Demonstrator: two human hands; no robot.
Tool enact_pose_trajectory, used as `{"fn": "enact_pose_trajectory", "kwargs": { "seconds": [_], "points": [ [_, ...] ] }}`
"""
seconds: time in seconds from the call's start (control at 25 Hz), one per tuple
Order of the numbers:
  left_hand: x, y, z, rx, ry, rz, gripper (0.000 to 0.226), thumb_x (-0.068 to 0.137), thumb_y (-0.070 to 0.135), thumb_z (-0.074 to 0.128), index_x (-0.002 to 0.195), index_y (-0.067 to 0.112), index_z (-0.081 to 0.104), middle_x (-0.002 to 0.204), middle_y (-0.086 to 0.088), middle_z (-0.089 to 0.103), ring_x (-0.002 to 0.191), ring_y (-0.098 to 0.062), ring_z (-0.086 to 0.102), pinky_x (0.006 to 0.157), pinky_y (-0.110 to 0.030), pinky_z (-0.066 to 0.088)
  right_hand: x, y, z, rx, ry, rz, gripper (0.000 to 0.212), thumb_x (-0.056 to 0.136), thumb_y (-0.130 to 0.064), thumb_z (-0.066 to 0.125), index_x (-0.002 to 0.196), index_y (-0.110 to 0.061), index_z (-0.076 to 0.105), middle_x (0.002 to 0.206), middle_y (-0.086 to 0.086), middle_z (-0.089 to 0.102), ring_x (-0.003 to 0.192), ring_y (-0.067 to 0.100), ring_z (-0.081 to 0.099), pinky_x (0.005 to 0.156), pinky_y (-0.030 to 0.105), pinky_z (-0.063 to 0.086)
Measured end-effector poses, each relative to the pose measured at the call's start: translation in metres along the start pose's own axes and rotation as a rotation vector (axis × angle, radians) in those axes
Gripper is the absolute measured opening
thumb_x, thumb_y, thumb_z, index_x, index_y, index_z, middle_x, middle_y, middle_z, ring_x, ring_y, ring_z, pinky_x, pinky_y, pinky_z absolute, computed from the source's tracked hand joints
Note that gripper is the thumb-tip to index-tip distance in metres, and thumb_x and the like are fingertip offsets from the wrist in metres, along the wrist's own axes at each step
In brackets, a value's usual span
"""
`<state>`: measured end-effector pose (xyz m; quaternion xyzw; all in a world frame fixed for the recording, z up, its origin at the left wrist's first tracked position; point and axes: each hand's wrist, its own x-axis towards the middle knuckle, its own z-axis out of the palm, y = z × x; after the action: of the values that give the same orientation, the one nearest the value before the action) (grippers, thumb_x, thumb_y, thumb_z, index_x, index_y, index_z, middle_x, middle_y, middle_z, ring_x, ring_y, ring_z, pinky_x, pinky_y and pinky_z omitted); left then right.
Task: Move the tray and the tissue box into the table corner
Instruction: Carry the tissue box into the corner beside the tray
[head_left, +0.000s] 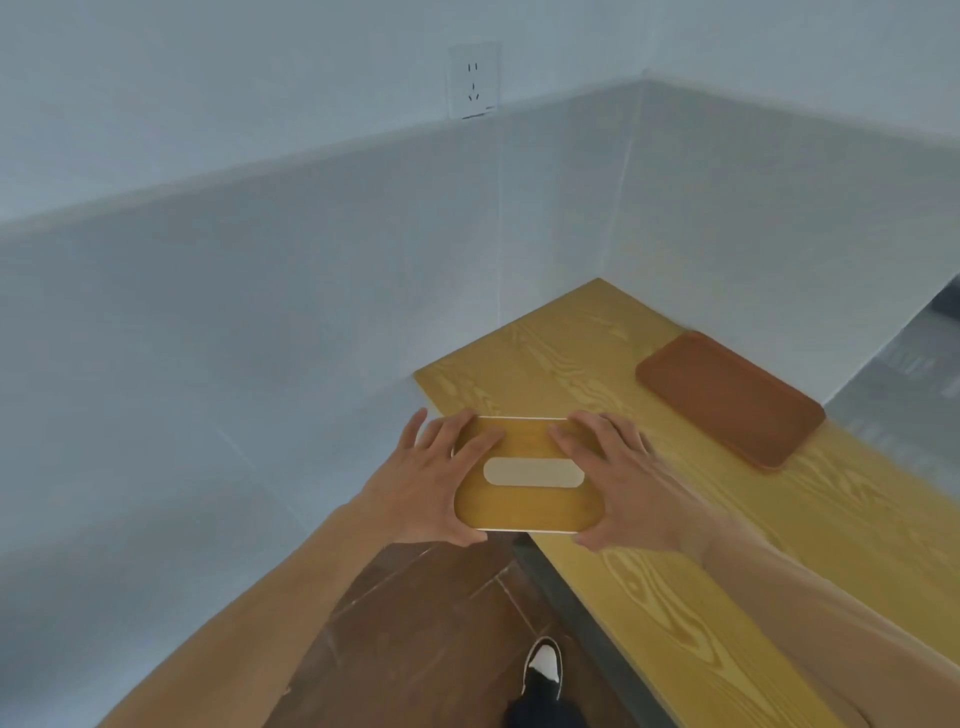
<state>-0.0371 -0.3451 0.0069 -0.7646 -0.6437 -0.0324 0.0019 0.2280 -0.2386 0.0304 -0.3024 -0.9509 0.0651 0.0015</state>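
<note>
A tissue box (524, 506) with a wood-coloured lid and a pale oval slot is held between both hands over the near-left edge of the yellow wooden table (701, 571). My left hand (431, 483) grips its left end, fingers over the top. My right hand (623, 483) grips its right end. Part of the box overhangs the table's edge above the floor. A flat brown tray (730, 397) lies on the table to the right, near the far edge, apart from both hands.
Pale tiled walls meet the table's left end and far side, forming the corner (597, 283). A wall socket (474, 83) sits high on the wall. Brown floor and my shoe (543, 667) show below the table's dark front edge.
</note>
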Motion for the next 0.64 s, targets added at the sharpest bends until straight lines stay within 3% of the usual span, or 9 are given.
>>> {"fn": "enact_pose_trajectory", "kwargs": {
  "seconds": [0.28,0.44,0.64],
  "points": [
    [0.050,-0.055,0.010,0.029,-0.060,-0.024,0.114,0.062,0.084,0.054,0.153,0.037,0.005,0.160,-0.010,0.016,0.144,-0.030,0.020,0.121,-0.058,0.005,0.076,0.025,0.021,0.025,0.024,-0.005,0.117,0.056,-0.069,0.066,0.153,-0.031,0.013,0.154,0.003,0.017,0.142,0.028,0.012,0.114,0.048,0.031],
    [0.106,-0.081,0.016,0.047,-0.108,0.022,0.115,0.062,0.081,0.059,0.154,0.034,0.011,0.161,-0.010,0.017,0.145,-0.030,0.019,0.120,-0.059,0.008,0.112,0.057,0.026,0.063,0.027,0.055,0.115,0.056,-0.068,0.064,0.153,-0.031,0.013,0.152,0.003,0.019,0.142,0.029,0.014,0.114,0.048,0.029],
    [0.178,-0.097,0.028,0.022,-0.183,0.062,0.117,0.063,0.076,0.064,0.154,0.035,0.004,0.162,-0.009,0.008,0.148,-0.029,0.013,0.120,-0.058,0.004,0.144,0.100,0.032,0.099,0.019,0.151,0.117,0.052,-0.068,0.065,0.152,-0.029,0.018,0.151,0.003,0.022,0.140,0.028,0.017,0.111,0.048,0.034]
  ]
}}
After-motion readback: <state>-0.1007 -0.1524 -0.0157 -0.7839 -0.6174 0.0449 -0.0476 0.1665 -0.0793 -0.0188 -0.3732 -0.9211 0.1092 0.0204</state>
